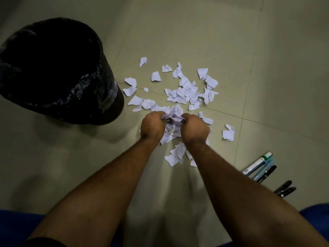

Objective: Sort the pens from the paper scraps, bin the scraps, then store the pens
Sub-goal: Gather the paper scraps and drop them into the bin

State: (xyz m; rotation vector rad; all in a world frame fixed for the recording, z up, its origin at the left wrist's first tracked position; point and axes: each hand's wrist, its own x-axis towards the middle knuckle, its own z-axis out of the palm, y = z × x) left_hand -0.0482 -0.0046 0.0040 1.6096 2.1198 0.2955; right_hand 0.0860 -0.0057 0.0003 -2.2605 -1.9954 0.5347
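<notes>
Several torn white paper scraps (185, 94) with printed text lie scattered on the tiled floor. My left hand (152, 127) and my right hand (195, 128) are side by side over the near part of the pile, both closed around a bunch of scraps (172, 117) held between them. More scraps lie under and behind my wrists. Several pens and markers (261, 166) lie grouped on the floor to the right, apart from the paper. A black bin (58, 72) lined with a black bag stands to the left.
The floor (267, 68) is pale tile with grout lines crossing under the pile. Two dark pens (284, 189) lie a little nearer to me than the main group. Blue fabric (316, 216) shows at the bottom corners.
</notes>
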